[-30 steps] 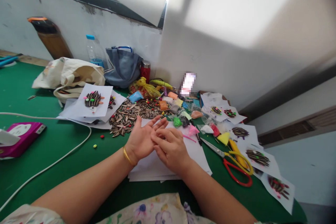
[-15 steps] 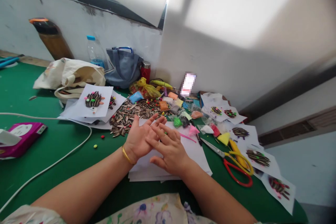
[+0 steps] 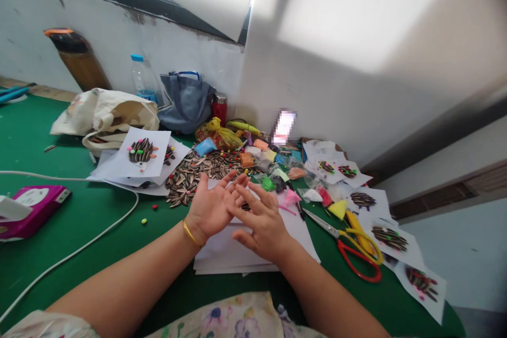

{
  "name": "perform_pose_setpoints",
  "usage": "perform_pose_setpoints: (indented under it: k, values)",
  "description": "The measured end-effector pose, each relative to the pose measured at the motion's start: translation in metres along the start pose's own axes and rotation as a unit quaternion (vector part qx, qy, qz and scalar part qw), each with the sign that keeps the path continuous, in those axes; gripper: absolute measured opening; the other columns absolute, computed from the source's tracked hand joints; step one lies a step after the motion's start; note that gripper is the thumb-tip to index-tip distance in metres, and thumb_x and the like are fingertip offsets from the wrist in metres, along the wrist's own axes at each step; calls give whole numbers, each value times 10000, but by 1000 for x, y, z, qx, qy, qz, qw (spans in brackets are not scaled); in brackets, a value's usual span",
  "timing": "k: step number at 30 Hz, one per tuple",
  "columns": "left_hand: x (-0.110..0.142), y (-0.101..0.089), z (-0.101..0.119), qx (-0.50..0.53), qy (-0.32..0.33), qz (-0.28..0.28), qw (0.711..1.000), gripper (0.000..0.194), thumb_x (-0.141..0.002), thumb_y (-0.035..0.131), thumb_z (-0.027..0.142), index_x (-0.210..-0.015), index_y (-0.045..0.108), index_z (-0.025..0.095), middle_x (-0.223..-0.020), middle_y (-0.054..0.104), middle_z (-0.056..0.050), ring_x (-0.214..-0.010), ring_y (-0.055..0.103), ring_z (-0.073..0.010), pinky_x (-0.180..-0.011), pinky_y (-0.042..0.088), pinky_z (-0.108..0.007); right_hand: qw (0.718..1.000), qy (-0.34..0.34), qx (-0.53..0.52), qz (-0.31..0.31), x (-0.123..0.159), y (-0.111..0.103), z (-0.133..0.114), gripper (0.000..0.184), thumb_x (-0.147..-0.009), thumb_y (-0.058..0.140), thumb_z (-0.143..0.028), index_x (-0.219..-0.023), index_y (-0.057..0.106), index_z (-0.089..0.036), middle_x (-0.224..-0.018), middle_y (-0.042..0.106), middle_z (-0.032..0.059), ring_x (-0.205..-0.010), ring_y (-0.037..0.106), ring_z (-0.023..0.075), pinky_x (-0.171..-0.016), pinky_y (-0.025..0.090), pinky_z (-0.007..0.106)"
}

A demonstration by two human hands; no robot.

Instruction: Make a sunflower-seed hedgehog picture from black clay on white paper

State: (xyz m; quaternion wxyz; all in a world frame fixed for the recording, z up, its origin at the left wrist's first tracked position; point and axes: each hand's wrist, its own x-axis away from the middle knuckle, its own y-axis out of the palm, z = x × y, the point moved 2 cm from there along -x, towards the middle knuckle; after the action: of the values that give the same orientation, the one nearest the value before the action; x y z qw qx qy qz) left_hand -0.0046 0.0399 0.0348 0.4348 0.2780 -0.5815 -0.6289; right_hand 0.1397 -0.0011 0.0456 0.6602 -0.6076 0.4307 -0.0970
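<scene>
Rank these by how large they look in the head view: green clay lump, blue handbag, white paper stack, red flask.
1. White paper stack, though partly covered
2. Blue handbag
3. Red flask
4. Green clay lump

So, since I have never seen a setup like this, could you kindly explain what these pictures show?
There is no machine here, only a person's two bare hands. The view comes from a camera worn on the head, looking forward and down. The left hand is open, palm up; the right hand is over its fingers. Whether something tiny is held between them, I cannot tell. Beneath them, white paper lies on a green table. Beyond are striped seeds and small coloured packets. To the right lie scissors and sheets with seed designs.
</scene>
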Motion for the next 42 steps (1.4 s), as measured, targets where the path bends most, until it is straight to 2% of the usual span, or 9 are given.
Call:
perform_pose_setpoints:
  k: [5, 12, 16, 20, 25, 29, 36, 39, 42]
  values:
    - [0, 0, 0, -11, -19, 15, 1000, 659, -878, 317, 678, -1181, 565, 149, -1251, 585, -184, -1168, 571, -296, -935, 498, -465, 1000, -9, 3, -14, 0, 0, -1, 600, -842, 517, -641, -1346, 521, -316, -1526, 337, 39, -1392, 257, 331, -1062, 267, 489]
    - [0, 1, 0, -9, -14, 28, 999, 680, -874, 306, 689, -1169, 571, 136, -1233, 592, -191, -1174, 565, -301, -918, 509, -457, 999, -26, -14, -17, -1, 0, -3, 593, -847, 485, -661, -1336, 529, -329, -1540, 310, 10, -1399, 244, 312, -1082, 251, 478]
    - [0, 1, 2, -2, 1, 23, 1000, 666, -874, 315, 684, -1163, 573, 142, -1216, 599, -184, -1157, 576, -297, -923, 506, -454, 1000, 1, -6, -4, -1, -1, -2, 571, -855, 491, -644, -1328, 536, -328, -1535, 318, 22, -1396, 244, 320, -1060, 268, 489]
    - [0, 1, 1, -9, -7, 32, 999, 663, -878, 304, 682, -1172, 570, 151, -1214, 601, -184, -1146, 584, -295, -907, 514, -461, 999, -28, -12, -19, -2, -1, -3, 566, -834, 515, -655, -1304, 556, -342, -1524, 341, 16, -1392, 255, 312, -1071, 268, 479]
    - [0, 0, 2, -7, -1, 16, 1000, 652, -877, 323, 677, -1175, 569, 152, -1200, 610, -172, -1118, 600, -278, -915, 512, -433, 1000, 2, -2, -4, -2, 0, 0, 542, -851, 512, -627, -1307, 553, -338, -1537, 315, 14, -1399, 239, 319, -1057, 279, 485]
    - [0, 0, 2, -14, -10, 28, 999, 666, -882, 287, 683, -1174, 567, 154, -1176, 619, -176, -1115, 601, -287, -892, 519, -459, 999, -31, -9, -19, -2, 1, -1, 558, -833, 521, -649, -1304, 554, -351, -1533, 322, 5, -1391, 260, 317, -1071, 275, 478]
    - [-1, -1, 3, -14, 3, 13, 1000, 659, -883, 296, 676, -1165, 575, 150, -1194, 610, -178, -1092, 613, -283, -878, 526, -434, 1000, -22, -11, -18, -3, -1, -1, 523, -851, 511, -628, -1287, 570, -344, -1539, 310, 8, -1405, 232, 318, -1072, 270, 490]
    - [-1, -2, 2, -21, -12, 20, 1000, 656, -886, 297, 670, -1158, 580, 145, -1189, 611, -186, -1087, 614, -283, -880, 523, -440, 999, -24, -19, -18, -3, 1, -2, 464, -885, 515, -551, -1293, 563, -335, -1512, 364, 10, -1396, 257, 290, -1074, 285, 471]
    - [0, -1, 0, -17, -12, 8, 1000, 643, -882, 315, 671, -1157, 583, 155, -1163, 627, -173, -1062, 624, -279, -852, 533, -430, 999, 9, -40, 19, -4, 3, 1, 275, -911, 545, -385, -1160, 650, -330, -1410, 501, 2, -1357, 327, 254, -1057, 322, 448]
